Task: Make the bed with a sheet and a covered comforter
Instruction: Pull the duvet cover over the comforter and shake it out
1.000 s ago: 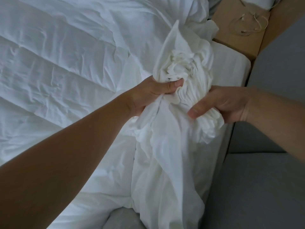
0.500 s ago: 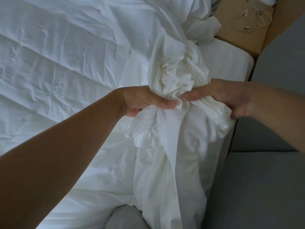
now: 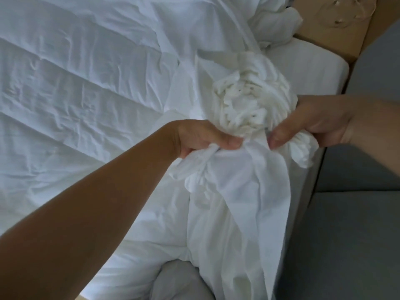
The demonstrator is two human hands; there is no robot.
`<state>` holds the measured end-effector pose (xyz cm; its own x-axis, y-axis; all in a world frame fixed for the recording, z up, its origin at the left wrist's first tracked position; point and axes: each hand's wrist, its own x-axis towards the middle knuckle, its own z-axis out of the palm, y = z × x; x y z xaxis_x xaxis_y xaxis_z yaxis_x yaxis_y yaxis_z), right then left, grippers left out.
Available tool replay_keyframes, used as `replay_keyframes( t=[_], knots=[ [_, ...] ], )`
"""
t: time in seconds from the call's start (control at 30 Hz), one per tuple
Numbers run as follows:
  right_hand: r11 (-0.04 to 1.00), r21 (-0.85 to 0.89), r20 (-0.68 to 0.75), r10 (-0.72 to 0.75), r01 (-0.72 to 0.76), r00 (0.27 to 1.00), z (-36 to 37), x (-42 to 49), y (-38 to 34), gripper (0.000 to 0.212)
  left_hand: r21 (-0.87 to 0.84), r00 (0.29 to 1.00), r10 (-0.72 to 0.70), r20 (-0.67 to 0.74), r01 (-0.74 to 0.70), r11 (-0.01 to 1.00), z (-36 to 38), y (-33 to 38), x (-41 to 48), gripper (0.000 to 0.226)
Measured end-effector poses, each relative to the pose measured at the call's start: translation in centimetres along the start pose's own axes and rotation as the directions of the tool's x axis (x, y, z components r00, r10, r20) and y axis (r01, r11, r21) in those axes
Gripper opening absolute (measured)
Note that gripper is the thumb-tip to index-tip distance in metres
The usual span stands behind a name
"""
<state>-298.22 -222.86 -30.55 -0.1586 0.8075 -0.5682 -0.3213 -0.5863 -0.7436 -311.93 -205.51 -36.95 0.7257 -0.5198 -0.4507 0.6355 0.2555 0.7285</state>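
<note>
A white quilted comforter (image 3: 75,94) spreads over the bed, filling the left and centre. A white cover (image 3: 244,105) is bunched into a tight gathered wad near the bed's right edge, with its loose length (image 3: 238,213) hanging down toward me. My left hand (image 3: 203,137) grips the gathered cloth from the left, thumb pressed on top. From the right, my right hand (image 3: 320,122) grips the same wad, thumb pointing left. The two thumbs are close together. A bare white mattress corner (image 3: 313,68) shows behind the wad.
A brown wooden surface (image 3: 337,29) with a thin looped cord (image 3: 344,14) lies at the top right beyond the mattress. Grey floor (image 3: 357,234) runs along the bed's right side. More crumpled white cloth (image 3: 275,22) piles at the top.
The gathered wad has come down lower and looks more bunched. Both hands have shifted along the cloth, gathering more of it, and still grip it.
</note>
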Motion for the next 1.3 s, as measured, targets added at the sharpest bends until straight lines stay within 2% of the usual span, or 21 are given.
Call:
replay_keyframes(
  t=[0.07, 0.13, 0.2, 0.27, 0.3, 0.33, 0.37, 0.4, 0.43, 0.5, 0.57, 0.63, 0.77, 0.9, 1.03, 1.1, 1.17, 1.23, 1.27, 1.3],
  knots=[
    [1.000, 0.002, -0.007, 0.011, -0.011, 1.000, -0.5, 0.2, 0.3, 0.057, 0.097, 0.987, -0.133, 0.090, 0.124, 0.988, 0.0, 0.0, 0.3, 0.064],
    [1.000, -0.004, -0.055, 0.006, -0.006, 0.998, -0.8, 0.2, 0.5, 0.058, 0.148, 0.982, -0.141, 0.127, 0.121, 0.982, 0.4, 0.2, 0.5, 0.063],
    [1.000, -0.012, -0.138, -0.024, 0.023, 0.990, -0.9, 0.3, 0.5, 0.044, 0.171, 0.994, -0.057, 0.089, 0.041, 0.984, 0.5, 0.5, 0.1, 0.053],
    [0.999, 0.027, -0.197, -0.036, 0.042, 0.980, -1.0, 0.3, 0.3, 0.035, 0.198, 0.998, 0.043, -0.054, -0.032, 0.980, 0.9, 0.8, -0.6, 0.037],
    [0.998, 0.053, -0.183, -0.016, 0.027, 0.983, -1.0, 0.2, 0.2, 0.041, 0.159, 0.989, 0.106, -0.108, -0.088, 0.983, 0.9, 1.1, -0.7, 0.034],
    [0.997, 0.078, -0.169, 0.027, -0.014, 0.985, -0.9, 0.2, 0.1, 0.056, 0.096, 0.978, 0.172, -0.116, -0.161, 0.982, 0.8, 1.2, -0.5, 0.033],
    [0.993, 0.101, -0.147, 0.077, -0.062, 0.986, -0.8, 0.0, 0.1, 0.071, 0.009, 0.962, 0.255, -0.096, -0.255, 0.967, 0.7, 1.2, -0.2, 0.023],
    [0.988, 0.114, -0.109, 0.113, -0.100, 0.988, -0.6, -0.2, 0.0, 0.077, -0.043, 0.943, 0.314, -0.108, -0.320, 0.946, 0.8, 1.3, 0.2, 0.027],
    [0.988, 0.104, -0.076, 0.126, -0.118, 0.989, -0.4, -0.4, 0.1, 0.075, -0.039, 0.931, 0.333, -0.149, -0.342, 0.939, 0.7, 1.3, 0.7, 0.041],
    [0.990, 0.091, -0.052, 0.115, -0.110, 0.992, 0.2, -0.9, 0.3, 0.067, 0.036, 0.888, 0.322, -0.327, -0.329, 0.944, 0.6, 1.4, 2.2, 0.077],
    [0.995, 0.076, -0.023, 0.064, -0.062, 0.998, 0.5, -0.9, 0.6, 0.065, 0.016, 0.855, 0.351, -0.382, -0.373, 0.928, 1.1, 1.6, 3.3, 0.100],
    [0.996, 0.090, -0.013, 0.016, -0.015, 1.000, 0.6, -1.0, 0.7, 0.062, -0.034, 0.857, 0.383, -0.344, -0.419, 0.907, 1.7, 2.0, 3.7, 0.109],
    [0.999, 0.037, -0.010, 0.006, -0.006, 1.000, 0.7, -1.4, 0.3, 0.057, -0.155, 0.890, 0.340, -0.303, -0.398, 0.904, 1.6, 2.3, 3.7, 0.110],
    [0.999, -0.026, -0.157, -0.027, 0.023, 0.987, -1.0, -1.2, -0.7, 0.068, -0.166, 0.909, 0.337, -0.244, -0.382, 0.909, 0.4, 1.7, 3.1, 0.082],
    [0.997, -0.043, -0.257, -0.071, 0.062, 0.964, -1.3, -0.8, -1.1, 0.042, -0.122, 0.981, 0.193, 0.009, -0.191, 0.974, 0.4, 0.8, 2.3, 0.064],
    [0.996, -0.055, -0.303, -0.090, 0.077, 0.949, -1.0, -0.6, -1.0, 0.031, -0.110, 0.979, 0.197, 0.060, -0.190, 0.976, 0.3, 0.8, 2.0, 0.054],
    [0.997, -0.040, -0.349, -0.070, 0.060, 0.935, -1.2, -0.4, -1.0, 0.028, -0.108, 0.966, 0.238, 0.102, -0.227, 0.968, 0.2, 1.0, 1.7, 0.046],
    [1.000, 0.012, -0.348, -0.004, 0.009, 0.938, -1.2, -0.4, -1.1, 0.033, -0.094, 0.961, 0.263, 0.089, -0.255, 0.962, 0.3, 1.5, 1.1, 0.047],
    [0.998, 0.046, -0.333, 0.057, -0.044, 0.941, -1.0, -0.5, -1.2, 0.037, -0.103, 0.958, 0.285, 0.040, -0.280, 0.954, 0.1, 1.7, 1.0, 0.049],
    [0.995, 0.064, -0.302, 0.098, -0.082, 0.948, -0.7, -0.6, -1.4, 0.032, -0.126, 0.950, 0.312, -0.025, -0.313, 0.942, -0.1, 1.9, 1.0, 0.049]
  ],
)
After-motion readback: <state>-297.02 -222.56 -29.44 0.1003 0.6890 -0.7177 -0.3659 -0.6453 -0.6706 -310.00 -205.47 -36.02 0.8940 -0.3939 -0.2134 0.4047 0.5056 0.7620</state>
